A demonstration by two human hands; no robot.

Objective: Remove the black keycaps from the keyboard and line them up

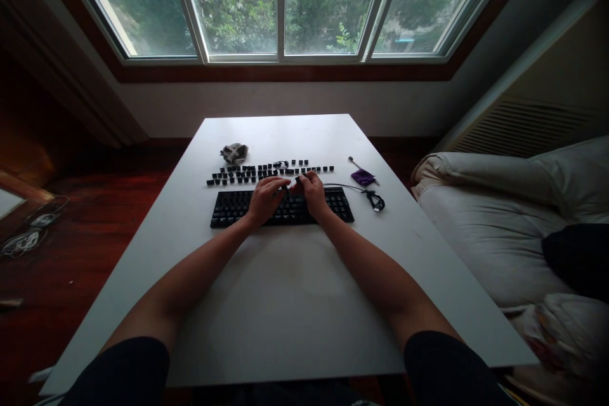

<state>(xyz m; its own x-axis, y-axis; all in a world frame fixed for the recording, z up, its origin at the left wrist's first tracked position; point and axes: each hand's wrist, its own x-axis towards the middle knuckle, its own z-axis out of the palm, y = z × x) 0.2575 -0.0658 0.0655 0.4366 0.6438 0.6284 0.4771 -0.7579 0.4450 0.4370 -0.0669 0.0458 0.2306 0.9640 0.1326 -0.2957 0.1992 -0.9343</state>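
A black keyboard (228, 208) lies on the white table, with both my hands above its middle. My left hand (266, 198) has its fingers bent and drawn together, tips pointing right; whatever they pinch is too small and dark to name. Close beside it, my right hand (312, 193) pinches a small dark piece that looks like a keycap (299, 180). Loose black keycaps (245, 172) lie in rows just behind the keyboard. From its back edge a black cable (375, 200) runs right and ends in a coiled bundle.
On the white table (304, 311) are a crumpled grey cloth (235, 153) at back left, and a purple cloth (363, 177) and a small brush-like tool (353, 160) at right. A sofa (476, 241) stands to the right. Windows (233, 0) face me beyond the table.
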